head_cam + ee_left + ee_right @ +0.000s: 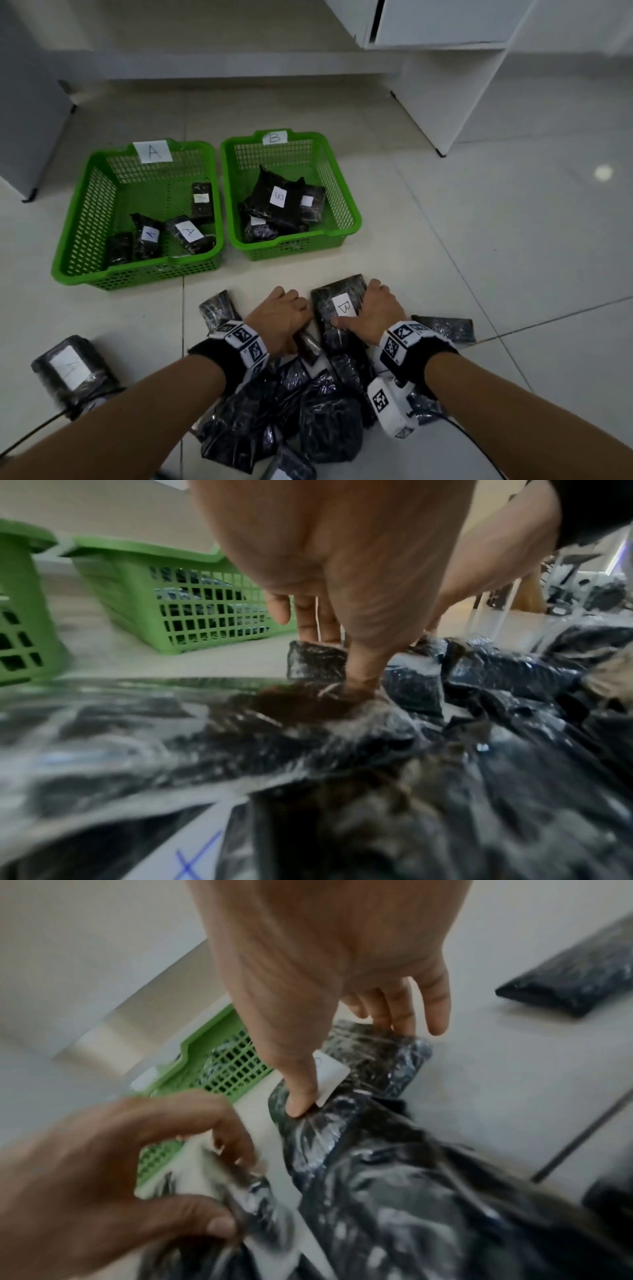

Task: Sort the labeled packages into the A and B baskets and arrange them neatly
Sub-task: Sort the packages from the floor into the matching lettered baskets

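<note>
Two green baskets stand side by side on the tiled floor, basket A [72, 222] on the left and basket B [346, 202] on the right, each holding several black wrapped packages. Close in front of me lies a pile of black packages [291, 411]. My right hand [363, 305] grips a package with a white B label [329, 294] at the pile's far end, thumb on the label [329, 1074] and fingers over the far edge. Beside it, my left hand [287, 311] pinches another black package [308, 344], thumb pressed into its wrap [308, 704]; its label is hidden.
Loose packages lie around the pile: one with a white label at the left [73, 368], one by the left wrist [219, 308], one at the right [445, 329]. A white shelf unit [445, 85] and a grey cabinet [27, 102] stand behind the baskets. A cable [34, 435] runs along the floor.
</note>
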